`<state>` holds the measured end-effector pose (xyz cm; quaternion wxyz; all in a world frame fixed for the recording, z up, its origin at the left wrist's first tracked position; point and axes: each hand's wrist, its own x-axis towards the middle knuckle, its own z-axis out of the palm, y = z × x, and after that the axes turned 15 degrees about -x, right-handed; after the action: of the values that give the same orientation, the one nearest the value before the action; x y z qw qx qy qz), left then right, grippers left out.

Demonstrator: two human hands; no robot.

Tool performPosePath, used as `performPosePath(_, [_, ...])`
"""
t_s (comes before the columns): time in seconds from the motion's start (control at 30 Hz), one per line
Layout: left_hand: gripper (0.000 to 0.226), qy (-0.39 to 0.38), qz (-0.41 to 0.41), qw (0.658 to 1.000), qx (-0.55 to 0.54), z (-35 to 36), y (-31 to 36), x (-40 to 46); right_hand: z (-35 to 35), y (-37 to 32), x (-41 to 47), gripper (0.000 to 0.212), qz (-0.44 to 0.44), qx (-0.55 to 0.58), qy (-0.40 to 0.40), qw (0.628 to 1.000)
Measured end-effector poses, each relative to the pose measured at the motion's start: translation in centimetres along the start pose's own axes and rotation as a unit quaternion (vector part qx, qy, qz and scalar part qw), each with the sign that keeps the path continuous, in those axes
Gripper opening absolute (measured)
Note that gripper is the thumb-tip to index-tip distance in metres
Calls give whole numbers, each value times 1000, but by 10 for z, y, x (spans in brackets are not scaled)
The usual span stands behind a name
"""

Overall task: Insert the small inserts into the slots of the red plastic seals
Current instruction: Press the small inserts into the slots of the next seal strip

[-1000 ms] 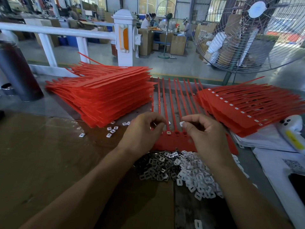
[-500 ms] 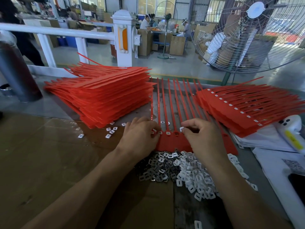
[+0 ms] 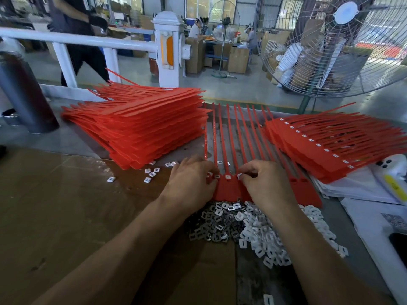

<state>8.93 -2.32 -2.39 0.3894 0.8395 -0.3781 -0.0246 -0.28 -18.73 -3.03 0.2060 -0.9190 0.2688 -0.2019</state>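
A red strip of joined seals [image 3: 228,188] lies flat before me, its long tails pointing away. Some of its slots hold white inserts. My left hand [image 3: 190,180] is at the strip's left end, fingers curled, pinching a small insert [image 3: 209,173] against a slot. My right hand [image 3: 265,183] is over the strip's middle and pinches another white insert [image 3: 240,176] at a slot. A heap of loose grey and white inserts [image 3: 253,230] lies just in front of the strip, between my forearms.
A tall stack of red seal strips [image 3: 141,126] lies at the left, a lower stack with inserts fitted [image 3: 326,146] at the right. Stray inserts [image 3: 152,172] dot the brown board. White papers and a white device [image 3: 394,177] lie far right. A dark cylinder [image 3: 24,95] stands far left.
Both hands have come down from just above the strip onto its slots. A person in dark clothes has walked into view behind the white railing.
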Motion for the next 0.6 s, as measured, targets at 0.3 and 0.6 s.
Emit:
performPosePath(0.3, [27,-7,-8,1000,-9,-1,0,0,2,2,2,15,-1,-1,-5,1000])
performPosePath(0.6, [26,-8,-16,1000,-14,-1,2,-1,6,3,4,13,3,-24,0,1000])
